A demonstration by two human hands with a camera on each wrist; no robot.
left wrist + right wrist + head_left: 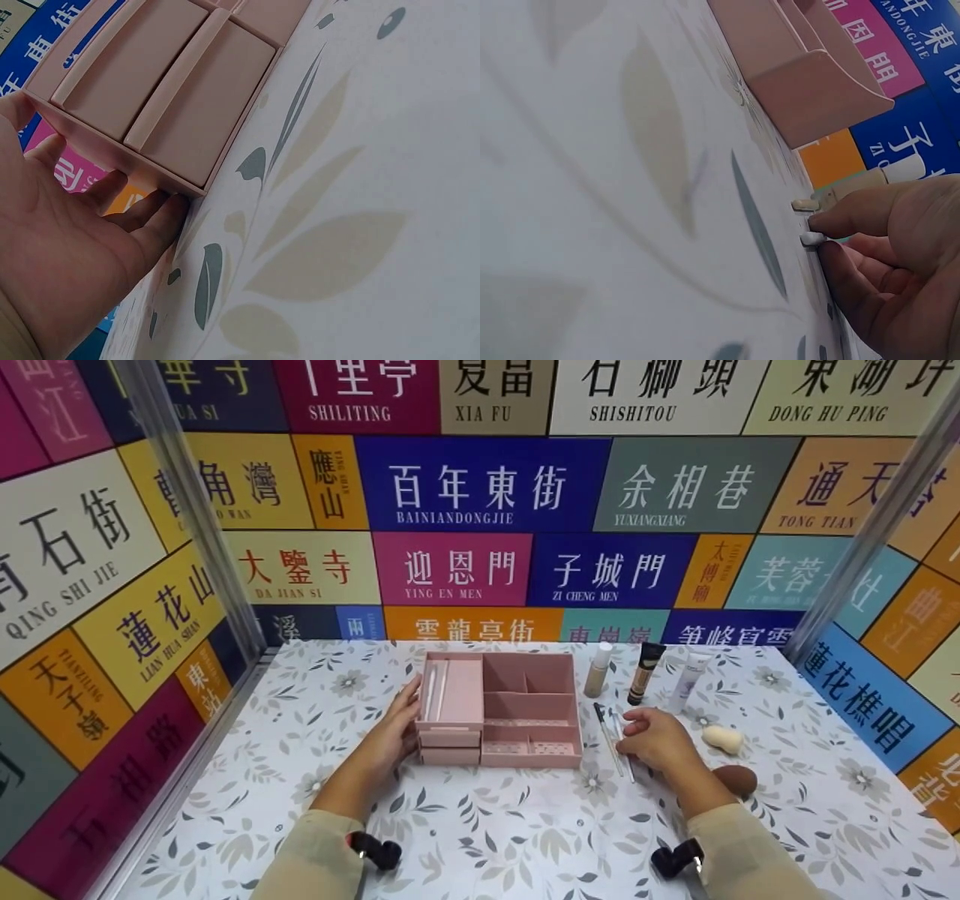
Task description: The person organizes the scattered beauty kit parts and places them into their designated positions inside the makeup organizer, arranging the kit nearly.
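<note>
A pink desktop organizer (530,710) with drawers on its left and compartments on its right stands on the table. My left hand (396,727) rests against its left side; in the left wrist view, the fingers (154,217) touch the side wall beside two drawer fronts (210,97). To the right of the organizer lie two slim pencil-like sticks, one dark-tipped (602,722). My right hand (660,741) pinches the other, pale stick (812,238) near its white end, between thumb and finger, low at the tabletop. The stick's far part is hidden in the right wrist view.
Behind the right hand stand a beige liquid bottle (597,671), a black tube (643,675) and a white tube (687,681). A cream sponge (723,739) and a brown rounded object (736,780) lie to the right. Two slim sticks (436,690) lie on the organizer's top left.
</note>
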